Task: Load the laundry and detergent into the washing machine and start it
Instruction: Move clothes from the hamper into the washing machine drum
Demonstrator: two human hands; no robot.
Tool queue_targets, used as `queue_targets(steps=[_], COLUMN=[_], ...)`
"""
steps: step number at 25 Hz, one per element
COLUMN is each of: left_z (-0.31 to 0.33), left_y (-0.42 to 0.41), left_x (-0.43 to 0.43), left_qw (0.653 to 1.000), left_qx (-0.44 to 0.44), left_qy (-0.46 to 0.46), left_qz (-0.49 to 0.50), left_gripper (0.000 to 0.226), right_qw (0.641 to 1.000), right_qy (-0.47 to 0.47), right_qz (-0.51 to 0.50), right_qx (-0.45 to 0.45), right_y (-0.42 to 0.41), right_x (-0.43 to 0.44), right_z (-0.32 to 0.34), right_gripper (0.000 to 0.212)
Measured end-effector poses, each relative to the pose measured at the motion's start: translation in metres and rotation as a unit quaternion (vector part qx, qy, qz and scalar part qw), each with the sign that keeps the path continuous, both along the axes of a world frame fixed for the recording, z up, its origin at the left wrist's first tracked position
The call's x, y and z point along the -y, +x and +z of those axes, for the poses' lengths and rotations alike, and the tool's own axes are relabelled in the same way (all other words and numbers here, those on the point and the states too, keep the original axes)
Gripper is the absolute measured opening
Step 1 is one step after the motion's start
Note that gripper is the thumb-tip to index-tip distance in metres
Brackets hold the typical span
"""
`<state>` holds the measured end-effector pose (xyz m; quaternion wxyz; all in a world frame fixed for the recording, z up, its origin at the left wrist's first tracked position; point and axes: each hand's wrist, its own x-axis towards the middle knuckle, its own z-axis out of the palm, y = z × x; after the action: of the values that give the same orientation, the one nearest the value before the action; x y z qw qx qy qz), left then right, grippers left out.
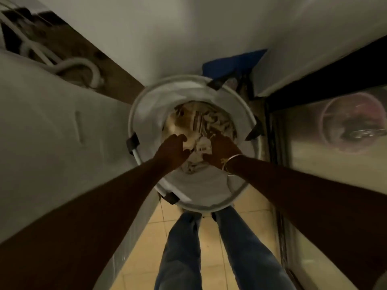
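A round white laundry hamper [146, 105] with a metal rim stands on the floor in front of me, holding pale crumpled laundry [199, 122]. Both my arms reach down into it. My left hand [172, 148] has its fingers curled into the cloth at the near left of the pile. My right hand [221, 148], with bangles on the wrist, grips the cloth at the near right. The white washing machine [52, 132] stands close on my left, its top closed.
A grey hose [83, 65] lies behind the machine at upper left. A white wall runs behind the hamper, with something blue [228, 63] against it. A steel surface [335, 153] is on the right. My jeans-clad legs stand on a tan tiled floor [209, 237].
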<state>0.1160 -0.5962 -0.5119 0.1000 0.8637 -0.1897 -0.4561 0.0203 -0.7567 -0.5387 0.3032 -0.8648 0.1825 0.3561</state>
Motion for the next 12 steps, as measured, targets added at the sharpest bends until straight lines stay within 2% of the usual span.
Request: queue_targets(steps=[3,7,9,12], left_z=[-0.063,-0.135,-0.168,-0.213], left_y=[0.007,0.02,0.02,0.016], left_x=[-0.004,0.002,0.008,0.013], left_qw=[0.997,0.985,0.981,0.978], left_qx=[-0.03,-0.042,-0.029,-0.013], left_qy=[0.062,0.144,0.167,0.175], left_qz=[-0.04,-0.085,-0.099,-0.114], left_gripper=[0.065,0.109,0.132,0.148], right_qw=[0.998,0.993,0.991,0.984], right_qy=[-0.027,-0.048,-0.079,-0.102], right_qz=[0.028,0.007,0.012,0.04], right_qx=[-0.059,-0.112,-0.103,-0.141], right_y=[0.005,0.026,0.036,0.035], right_x=[0.0,0.0,0.0,0.004], right_z=[-0.068,-0.131,-0.157,-0.208], right_gripper=[0.108,0.131,0.13,0.125])
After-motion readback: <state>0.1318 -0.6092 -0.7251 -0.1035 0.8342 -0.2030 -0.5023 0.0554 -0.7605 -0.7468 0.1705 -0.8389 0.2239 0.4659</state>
